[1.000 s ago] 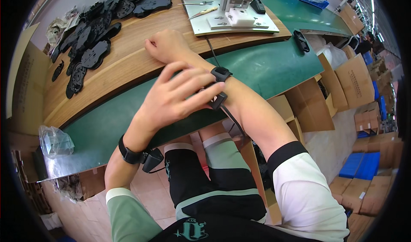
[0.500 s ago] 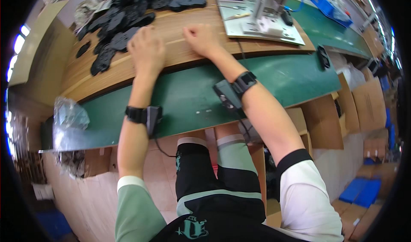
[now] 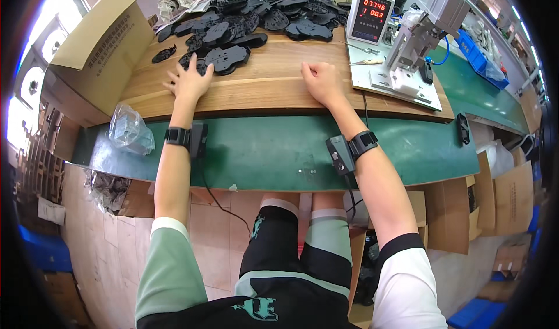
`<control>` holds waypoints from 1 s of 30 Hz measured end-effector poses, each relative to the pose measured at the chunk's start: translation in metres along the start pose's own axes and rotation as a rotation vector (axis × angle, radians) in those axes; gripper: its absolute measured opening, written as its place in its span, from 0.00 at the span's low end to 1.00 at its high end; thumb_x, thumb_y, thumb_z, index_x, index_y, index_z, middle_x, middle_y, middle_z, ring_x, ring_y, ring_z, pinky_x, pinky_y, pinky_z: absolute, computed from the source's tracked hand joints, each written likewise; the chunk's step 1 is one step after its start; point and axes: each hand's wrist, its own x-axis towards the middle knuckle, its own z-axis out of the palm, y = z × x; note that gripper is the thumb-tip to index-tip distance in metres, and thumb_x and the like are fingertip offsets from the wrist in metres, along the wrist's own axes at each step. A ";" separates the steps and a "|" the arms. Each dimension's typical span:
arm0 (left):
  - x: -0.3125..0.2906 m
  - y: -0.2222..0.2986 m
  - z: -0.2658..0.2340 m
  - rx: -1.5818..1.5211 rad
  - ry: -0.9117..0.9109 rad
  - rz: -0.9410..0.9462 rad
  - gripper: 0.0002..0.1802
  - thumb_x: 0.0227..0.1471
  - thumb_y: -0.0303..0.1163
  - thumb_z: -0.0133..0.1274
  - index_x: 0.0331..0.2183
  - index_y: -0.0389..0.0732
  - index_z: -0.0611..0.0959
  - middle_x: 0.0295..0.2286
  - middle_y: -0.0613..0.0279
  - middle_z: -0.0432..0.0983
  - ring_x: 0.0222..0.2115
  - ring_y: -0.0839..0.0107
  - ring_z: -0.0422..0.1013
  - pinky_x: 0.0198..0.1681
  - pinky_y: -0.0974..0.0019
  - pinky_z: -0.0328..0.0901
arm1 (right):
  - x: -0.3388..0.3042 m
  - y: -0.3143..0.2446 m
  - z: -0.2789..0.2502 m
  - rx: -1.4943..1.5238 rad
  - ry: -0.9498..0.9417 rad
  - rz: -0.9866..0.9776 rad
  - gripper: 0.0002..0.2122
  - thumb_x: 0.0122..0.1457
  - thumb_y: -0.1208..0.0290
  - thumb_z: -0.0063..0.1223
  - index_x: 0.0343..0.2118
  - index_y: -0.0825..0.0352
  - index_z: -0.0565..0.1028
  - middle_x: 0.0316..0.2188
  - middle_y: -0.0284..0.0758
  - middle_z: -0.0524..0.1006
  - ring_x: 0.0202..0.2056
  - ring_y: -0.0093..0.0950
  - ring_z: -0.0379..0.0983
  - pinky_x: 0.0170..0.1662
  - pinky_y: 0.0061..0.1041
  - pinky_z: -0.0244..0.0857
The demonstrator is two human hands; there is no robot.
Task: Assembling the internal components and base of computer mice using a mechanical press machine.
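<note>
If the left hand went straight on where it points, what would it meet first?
Probably the near edge of the black parts, just ahead of the left hand; whether it touches them is unclear.

Beyond the left hand (image 3: 191,86), black parts (image 3: 249,25) partly hide one another; the curled right hand (image 3: 324,83) hides its palm.

Room over wood (image 3: 271,89), black parts (image 3: 227,58) behind
</note>
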 end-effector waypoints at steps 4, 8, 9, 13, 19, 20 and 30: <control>-0.028 -0.005 0.017 -0.110 0.126 0.187 0.35 0.60 0.56 0.55 0.65 0.57 0.76 0.64 0.52 0.70 0.68 0.47 0.59 0.70 0.31 0.49 | -0.002 0.000 0.005 0.051 0.058 -0.023 0.20 0.67 0.56 0.53 0.27 0.70 0.80 0.20 0.49 0.74 0.24 0.49 0.75 0.31 0.46 0.65; -0.054 0.027 0.015 -0.244 0.166 0.447 0.32 0.59 0.52 0.58 0.63 0.54 0.80 0.62 0.50 0.73 0.66 0.46 0.62 0.69 0.36 0.52 | -0.002 0.012 0.003 0.103 0.002 -0.093 0.14 0.66 0.59 0.58 0.36 0.69 0.79 0.25 0.45 0.77 0.29 0.42 0.77 0.34 0.43 0.67; -0.059 0.033 0.017 -0.269 0.180 0.495 0.33 0.58 0.51 0.60 0.62 0.53 0.80 0.60 0.51 0.74 0.65 0.47 0.64 0.69 0.40 0.55 | 0.000 0.010 0.001 0.048 0.047 -0.197 0.14 0.64 0.61 0.60 0.43 0.67 0.78 0.34 0.46 0.77 0.37 0.44 0.76 0.41 0.44 0.67; -0.060 0.028 0.010 -0.507 0.199 0.591 0.36 0.54 0.46 0.65 0.63 0.48 0.78 0.59 0.51 0.74 0.60 0.48 0.68 0.65 0.44 0.58 | -0.010 -0.014 0.003 -0.126 0.028 -0.496 0.38 0.57 0.60 0.68 0.70 0.58 0.63 0.67 0.45 0.65 0.63 0.50 0.64 0.66 0.47 0.61; -0.065 0.033 -0.008 -0.608 0.390 0.676 0.38 0.51 0.37 0.71 0.62 0.45 0.76 0.56 0.51 0.74 0.55 0.48 0.73 0.61 0.50 0.66 | -0.001 -0.030 0.007 -0.304 -0.158 -0.483 0.39 0.57 0.57 0.67 0.71 0.60 0.64 0.64 0.45 0.72 0.61 0.50 0.67 0.66 0.45 0.64; -0.065 0.033 -0.010 -0.665 0.368 0.683 0.38 0.51 0.36 0.71 0.62 0.45 0.76 0.56 0.51 0.73 0.55 0.47 0.73 0.60 0.51 0.67 | 0.000 -0.030 0.011 -0.318 -0.151 -0.441 0.34 0.59 0.59 0.65 0.68 0.63 0.70 0.60 0.44 0.77 0.59 0.50 0.68 0.64 0.43 0.66; -0.078 0.040 -0.012 -0.887 0.212 0.799 0.34 0.52 0.28 0.67 0.60 0.41 0.78 0.63 0.53 0.64 0.57 0.51 0.73 0.63 0.52 0.67 | -0.031 -0.034 -0.024 -0.225 0.051 -0.361 0.09 0.62 0.70 0.60 0.41 0.70 0.79 0.40 0.46 0.83 0.42 0.49 0.77 0.50 0.46 0.73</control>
